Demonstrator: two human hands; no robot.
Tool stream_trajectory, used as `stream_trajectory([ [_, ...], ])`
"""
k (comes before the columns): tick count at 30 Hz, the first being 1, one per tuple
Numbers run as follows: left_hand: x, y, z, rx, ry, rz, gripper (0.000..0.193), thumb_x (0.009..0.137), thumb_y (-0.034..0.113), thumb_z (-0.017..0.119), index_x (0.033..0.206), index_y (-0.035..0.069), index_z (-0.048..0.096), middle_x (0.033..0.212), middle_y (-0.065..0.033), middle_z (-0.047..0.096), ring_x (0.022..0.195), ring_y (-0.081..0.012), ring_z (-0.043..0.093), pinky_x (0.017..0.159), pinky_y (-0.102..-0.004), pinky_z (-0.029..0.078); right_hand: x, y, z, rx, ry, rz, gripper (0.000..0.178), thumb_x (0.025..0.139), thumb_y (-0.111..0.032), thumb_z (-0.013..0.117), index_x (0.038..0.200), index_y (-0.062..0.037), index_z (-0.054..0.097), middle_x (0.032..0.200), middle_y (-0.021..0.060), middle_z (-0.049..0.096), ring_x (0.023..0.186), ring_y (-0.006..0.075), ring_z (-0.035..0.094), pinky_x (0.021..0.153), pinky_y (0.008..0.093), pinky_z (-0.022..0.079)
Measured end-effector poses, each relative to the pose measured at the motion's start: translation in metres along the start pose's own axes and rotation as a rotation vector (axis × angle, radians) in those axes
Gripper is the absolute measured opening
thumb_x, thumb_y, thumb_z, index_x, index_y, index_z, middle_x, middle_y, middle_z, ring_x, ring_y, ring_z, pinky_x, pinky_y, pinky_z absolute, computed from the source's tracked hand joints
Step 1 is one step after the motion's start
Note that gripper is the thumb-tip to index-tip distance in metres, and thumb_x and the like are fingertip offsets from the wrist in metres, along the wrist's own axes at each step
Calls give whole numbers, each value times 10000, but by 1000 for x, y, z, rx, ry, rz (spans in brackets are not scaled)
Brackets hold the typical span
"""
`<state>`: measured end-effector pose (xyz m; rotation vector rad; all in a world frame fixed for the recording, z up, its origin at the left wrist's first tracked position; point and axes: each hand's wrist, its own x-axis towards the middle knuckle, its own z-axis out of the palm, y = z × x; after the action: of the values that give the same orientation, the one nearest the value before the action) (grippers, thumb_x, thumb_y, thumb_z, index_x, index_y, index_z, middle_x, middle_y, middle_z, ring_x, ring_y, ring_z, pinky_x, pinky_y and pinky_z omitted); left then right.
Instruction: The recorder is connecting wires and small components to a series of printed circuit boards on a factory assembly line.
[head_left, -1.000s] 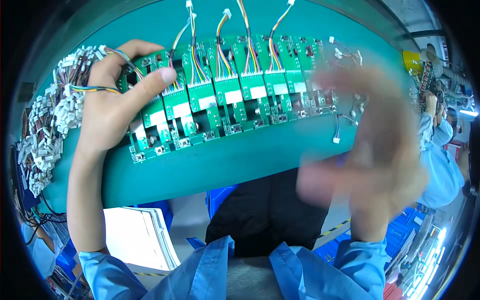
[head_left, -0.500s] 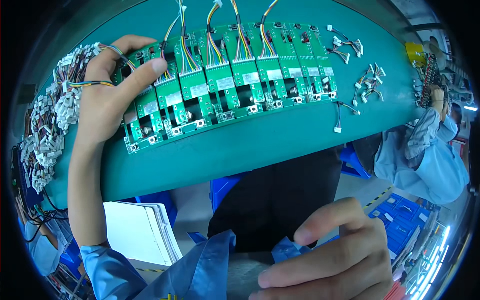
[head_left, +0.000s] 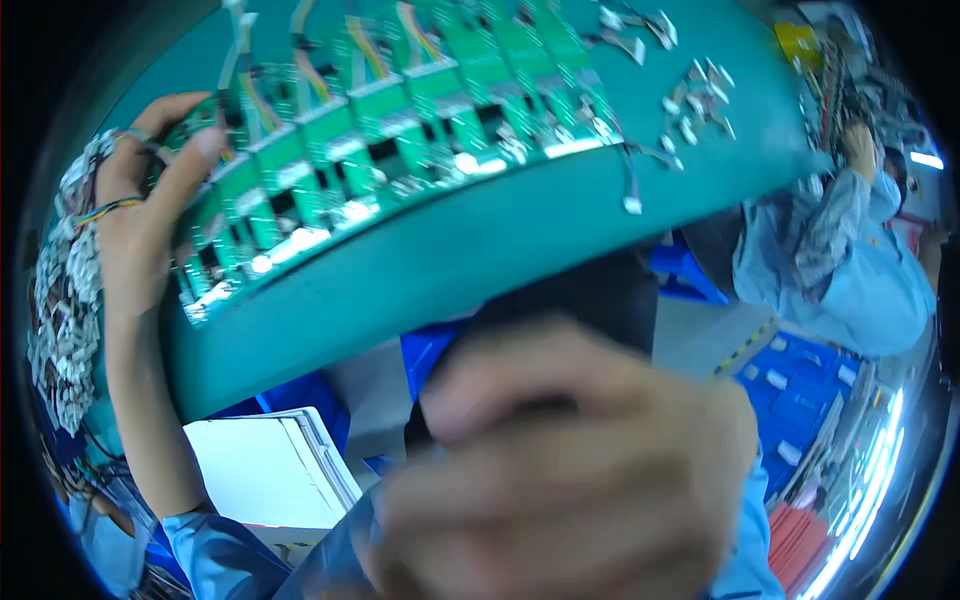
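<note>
A long panel of joined green circuit boards (head_left: 375, 115) lies on the teal bench, blurred in this moment. Coloured wire cables (head_left: 415, 35) rise from several of its boards; those toward the right end carry none that I can see. My left hand (head_left: 135, 235) is closed round the panel's left end, thumb over the top and fingers at the far side. By its wrist a thin cable crosses toward a heap of cables with white plugs (head_left: 70, 300). Closer to me, my right hand (head_left: 570, 480) hangs off the bench, smeared by motion; whether it holds anything is hidden.
Loose short cables (head_left: 700, 105) lie on the bench (head_left: 450, 240) right of the panel. A co-worker in light blue (head_left: 830, 265) sits at the bench's right side. Below are a white stack of sheets (head_left: 250, 470) and blue crates (head_left: 800, 385).
The view has shifted, so bench and panel appear further left and higher. My right hand has moved left and blurs. My left hand keeps its place on the panel's end.
</note>
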<state>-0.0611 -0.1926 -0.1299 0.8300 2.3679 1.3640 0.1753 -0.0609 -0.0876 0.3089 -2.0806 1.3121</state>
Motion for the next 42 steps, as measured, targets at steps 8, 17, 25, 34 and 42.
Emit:
stream_trajectory([
  [8,1,-11,-5,-11,-37,63,377,888,210,697,1189,-10,645,1000,-102,652,800,-134,594,741,-225,466,14,93,-161,-981,-167,51,238,853,-206,700,672,-113,576,646,-4,507,582,191,457,659,320,413],
  [17,0,-15,-11,-27,-102,97,380,869,171,698,1187,-27,638,1246,-174,566,1045,-244,560,976,-314,402,34,181,-227,-1134,-169,52,214,917,-208,627,1011,-20,666,928,81,657,821,214,569,776,310,447],
  [25,-1,-12,-8,-59,-67,64,378,862,163,701,1181,-29,638,1260,-160,560,1010,-233,567,938,-288,420,51,161,-234,-1283,-283,2,179,918,-185,616,960,-30,696,798,36,627,684,135,521,681,232,412],
  [34,1,-11,-8,-66,-62,115,371,861,177,709,1164,-27,640,1193,-126,585,877,-170,591,742,-231,470,58,125,-229,-205,-26,809,112,852,-124,632,871,-20,670,714,0,558,635,60,461,596,199,354],
  [42,-3,2,-2,-80,-8,38,380,866,202,719,1182,4,646,1043,-71,617,689,-95,559,536,-192,418,45,118,-195,-423,-200,753,58,783,-80,621,796,-34,653,644,20,552,552,152,465,541,272,374],
])
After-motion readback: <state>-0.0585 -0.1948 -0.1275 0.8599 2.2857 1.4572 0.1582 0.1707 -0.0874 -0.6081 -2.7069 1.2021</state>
